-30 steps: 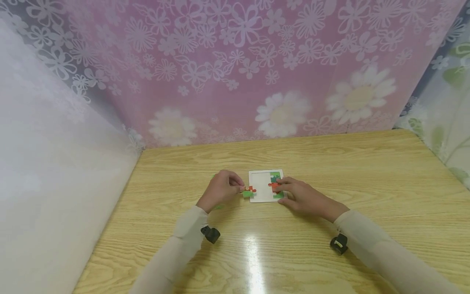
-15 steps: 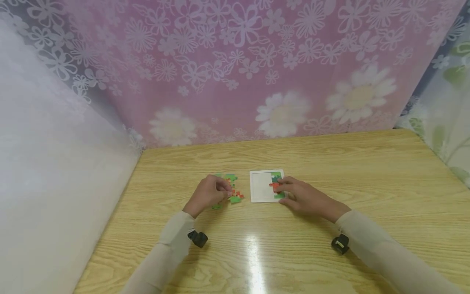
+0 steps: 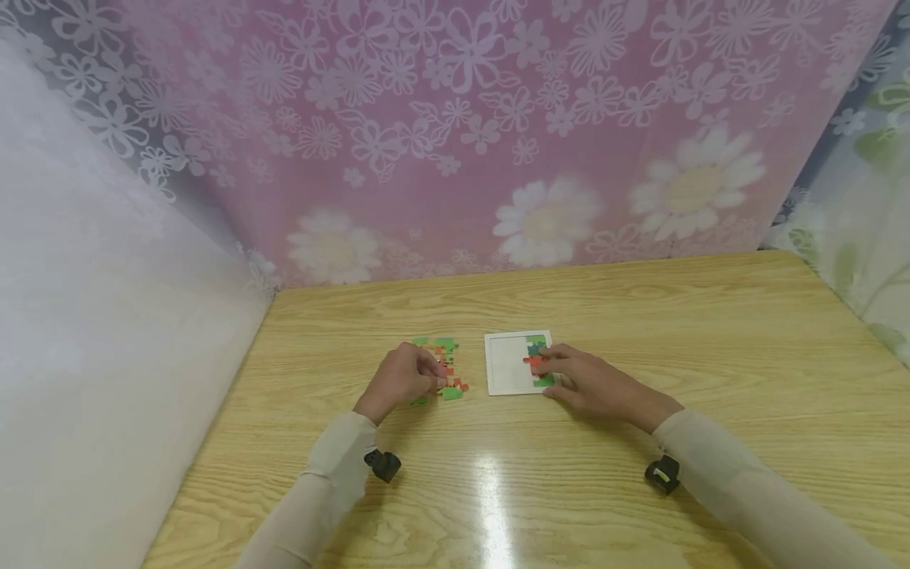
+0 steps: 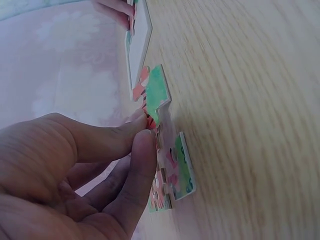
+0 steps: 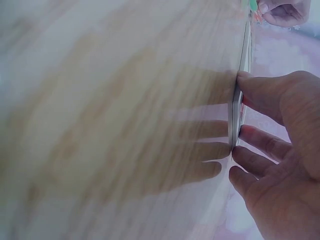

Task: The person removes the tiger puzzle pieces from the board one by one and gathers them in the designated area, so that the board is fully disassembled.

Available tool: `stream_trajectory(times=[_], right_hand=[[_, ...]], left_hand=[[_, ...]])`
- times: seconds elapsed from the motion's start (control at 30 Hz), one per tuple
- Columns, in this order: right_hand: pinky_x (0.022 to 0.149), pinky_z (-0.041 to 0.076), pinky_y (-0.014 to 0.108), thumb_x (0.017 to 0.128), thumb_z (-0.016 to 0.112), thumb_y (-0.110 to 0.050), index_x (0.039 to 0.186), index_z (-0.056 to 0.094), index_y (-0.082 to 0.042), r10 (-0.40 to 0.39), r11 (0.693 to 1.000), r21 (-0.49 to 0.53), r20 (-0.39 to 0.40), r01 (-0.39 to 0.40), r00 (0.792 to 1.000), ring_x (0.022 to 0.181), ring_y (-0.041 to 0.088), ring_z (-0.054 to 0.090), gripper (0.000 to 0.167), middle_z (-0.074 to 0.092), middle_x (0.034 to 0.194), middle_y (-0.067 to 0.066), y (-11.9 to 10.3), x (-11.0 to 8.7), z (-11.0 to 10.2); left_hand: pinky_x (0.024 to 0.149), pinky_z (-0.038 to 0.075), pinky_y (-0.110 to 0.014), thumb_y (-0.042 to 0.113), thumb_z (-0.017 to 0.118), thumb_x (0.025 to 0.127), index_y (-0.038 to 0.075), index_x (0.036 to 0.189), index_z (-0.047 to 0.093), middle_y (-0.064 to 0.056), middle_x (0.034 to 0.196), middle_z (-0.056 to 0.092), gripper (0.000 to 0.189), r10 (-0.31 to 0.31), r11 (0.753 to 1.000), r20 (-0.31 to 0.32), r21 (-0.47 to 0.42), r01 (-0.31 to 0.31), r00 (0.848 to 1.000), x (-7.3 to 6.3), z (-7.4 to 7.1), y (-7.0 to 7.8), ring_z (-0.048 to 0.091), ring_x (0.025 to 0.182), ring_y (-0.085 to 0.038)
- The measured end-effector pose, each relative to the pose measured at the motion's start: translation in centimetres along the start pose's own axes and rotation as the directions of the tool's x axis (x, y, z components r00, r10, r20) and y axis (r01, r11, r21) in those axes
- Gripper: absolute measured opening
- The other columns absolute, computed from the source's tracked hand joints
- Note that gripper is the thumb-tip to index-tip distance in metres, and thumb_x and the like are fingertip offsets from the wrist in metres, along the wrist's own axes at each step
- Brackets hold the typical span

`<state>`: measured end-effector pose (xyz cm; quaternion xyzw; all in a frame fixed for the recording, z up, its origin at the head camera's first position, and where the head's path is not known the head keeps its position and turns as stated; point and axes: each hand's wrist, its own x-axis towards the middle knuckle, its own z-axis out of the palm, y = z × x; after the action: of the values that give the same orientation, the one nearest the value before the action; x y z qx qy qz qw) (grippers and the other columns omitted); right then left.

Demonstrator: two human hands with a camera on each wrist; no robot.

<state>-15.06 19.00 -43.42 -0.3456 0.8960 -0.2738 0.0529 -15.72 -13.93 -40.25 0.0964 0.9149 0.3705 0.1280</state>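
My left hand (image 3: 401,378) pinches a green and red jigsaw piece (image 4: 157,90) by its edge, between thumb and fingertips. More loose jigsaw pieces (image 3: 446,344) lie around and partly under this hand; in the left wrist view a green one (image 4: 185,167) shows beside it. To the right lies a white puzzle tray (image 3: 489,379), its left part bare and green and red pieces (image 3: 535,340) along its right side. My right hand (image 3: 586,379) rests on that side, fingers over the pieces and thumb at the near edge, covering some of them.
The wooden table (image 3: 569,474) reaches back to a pink flowered curtain (image 3: 441,197). A pale sheet (image 3: 128,316) borders the left side. Small black cameras sit on both wrists.
My left hand has carried the green and red piece leftward, away from the tray, down among the loose pieces. My right hand stays at the tray's right side.
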Motion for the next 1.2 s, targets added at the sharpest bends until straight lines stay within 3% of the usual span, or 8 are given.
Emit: stream_trajectory(times=[0.3,0.67,0.93,1.07,1.2], right_hand=[[0.102,0.045,0.058,0.098,0.070,-0.015,0.123,0.070,-0.005,0.002,1.000,0.002,0.001,-0.002,1.000,0.132,0.046,0.049,0.027,0.052,0.141,0.024,0.2,0.0,0.1],[0.102,0.045,0.058,0.098,0.070,-0.014,0.124,0.069,-0.003,0.006,1.000,0.010,-0.002,-0.006,1.000,0.132,0.045,0.049,0.029,0.052,0.141,0.024,0.0,-0.1,0.0],[0.101,0.046,0.058,0.098,0.069,-0.013,0.125,0.069,-0.002,-0.003,1.000,0.011,-0.005,0.003,1.000,0.132,0.046,0.048,0.029,0.051,0.140,0.025,0.0,-0.1,0.1],[0.100,0.047,0.056,0.098,0.069,-0.011,0.127,0.067,0.000,-0.007,1.000,0.017,-0.014,0.007,1.000,0.131,0.045,0.049,0.032,0.051,0.139,0.024,0.1,-0.1,0.1],[0.093,0.052,0.049,0.097,0.070,-0.012,0.131,0.066,0.001,-0.013,1.000,0.020,-0.022,0.014,1.000,0.125,0.039,0.055,0.036,0.052,0.138,0.022,0.0,0.0,0.3]], left_hand=[[0.059,0.053,-0.030,0.008,0.081,0.087,0.005,0.085,0.079,-0.002,0.076,0.073,0.004,-0.017,0.997,-0.003,0.075,0.018,1.000,0.3,0.2,0.2,0.068,0.067,-0.016],[0.062,0.054,-0.030,0.010,0.081,0.087,0.009,0.082,0.079,0.002,0.076,0.073,0.005,0.018,0.992,-0.008,0.125,-0.017,1.000,0.6,0.4,0.1,0.065,0.066,-0.011],[0.074,0.056,-0.035,0.011,0.078,0.090,0.005,0.094,0.079,0.000,0.088,0.073,0.007,0.065,0.992,-0.003,0.108,-0.065,0.998,1.5,0.7,2.7,0.065,0.080,-0.016],[0.075,0.056,-0.034,0.011,0.077,0.091,0.005,0.096,0.079,-0.002,0.091,0.073,0.008,0.106,0.988,0.012,0.110,-0.106,0.994,2.7,1.7,4.2,0.066,0.082,-0.016],[0.072,0.055,-0.033,0.012,0.076,0.093,0.006,0.095,0.079,-0.002,0.090,0.073,0.007,0.102,0.989,0.016,0.106,-0.104,0.995,4.0,3.1,5.7,0.066,0.081,-0.016]])
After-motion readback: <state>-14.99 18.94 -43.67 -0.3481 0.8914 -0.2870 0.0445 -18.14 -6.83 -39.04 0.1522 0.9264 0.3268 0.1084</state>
